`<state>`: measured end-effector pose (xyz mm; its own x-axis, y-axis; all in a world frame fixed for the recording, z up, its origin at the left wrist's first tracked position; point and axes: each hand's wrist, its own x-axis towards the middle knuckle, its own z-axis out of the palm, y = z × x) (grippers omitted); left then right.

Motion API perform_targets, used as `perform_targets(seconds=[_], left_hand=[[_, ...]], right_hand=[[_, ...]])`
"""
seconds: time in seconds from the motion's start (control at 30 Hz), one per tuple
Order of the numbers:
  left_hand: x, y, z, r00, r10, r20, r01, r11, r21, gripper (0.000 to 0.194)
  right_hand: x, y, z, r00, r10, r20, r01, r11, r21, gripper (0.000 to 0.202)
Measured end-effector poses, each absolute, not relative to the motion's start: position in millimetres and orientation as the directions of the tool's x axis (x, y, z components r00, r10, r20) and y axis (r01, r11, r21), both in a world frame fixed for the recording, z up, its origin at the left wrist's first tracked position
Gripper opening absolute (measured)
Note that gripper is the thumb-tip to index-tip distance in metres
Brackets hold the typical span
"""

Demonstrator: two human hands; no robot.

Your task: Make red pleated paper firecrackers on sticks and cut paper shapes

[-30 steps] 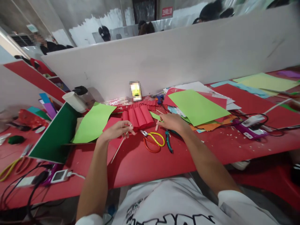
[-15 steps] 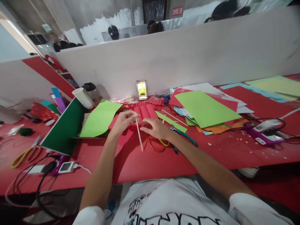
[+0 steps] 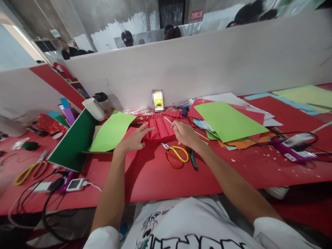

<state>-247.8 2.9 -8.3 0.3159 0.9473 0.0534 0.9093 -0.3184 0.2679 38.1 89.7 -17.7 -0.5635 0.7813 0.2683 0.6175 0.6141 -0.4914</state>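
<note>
Single head-worn view, looking forward and down over the red table (image 3: 160,186), wearer's shirt (image 3: 186,218) nearest, pale partition (image 3: 197,69) beyond

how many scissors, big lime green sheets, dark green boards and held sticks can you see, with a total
scissors: 2
big lime green sheets: 2
dark green board: 1
stick in the right hand: 1
total: 6

The right hand (image 3: 184,133) grips a stick (image 3: 169,120) above the folded red paper (image 3: 158,131), while the left hand (image 3: 133,140) spreads its fingers at the paper's left edge. Scissors (image 3: 183,153) and a teal handle (image 3: 193,159) lie nearer, between green sheets at left (image 3: 114,131) and right (image 3: 229,121).
</note>
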Motion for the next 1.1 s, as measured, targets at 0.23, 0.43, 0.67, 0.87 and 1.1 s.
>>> perform_targets(seconds=[0.23, 0.43, 0.67, 0.87, 1.1], left_hand=[[-244, 22, -30, 0.280, 0.955, 0.096, 0.948, -0.291, 0.128, 0.077], [-246, 21, -22, 0.162, 0.951, 0.263, 0.926, -0.239, 0.291, 0.054], [-227, 9, 2, 0.015, 0.888, 0.459, 0.771, -0.303, 0.560, 0.036], [-223, 11, 3, -0.086, 0.869, 0.487, 0.675, -0.308, 0.670, 0.039], [-219, 15, -3, -0.077, 0.874, 0.480, 0.678, -0.308, 0.668, 0.037]], right_hand=[[44, 108, -38, -0.663, 0.726, 0.184, 0.657, 0.681, -0.323, 0.057], [38, 116, -40, -0.522, 0.791, 0.320, 0.693, 0.611, -0.382, 0.032], [45, 110, -20, -0.373, 0.732, 0.570, 0.354, 0.681, -0.641, 0.024], [46, 107, -17, -0.381, 0.723, 0.575, 0.204, 0.673, -0.711, 0.022], [46, 104, -15, -0.419, 0.732, 0.538, 0.242, 0.661, -0.711, 0.046]])
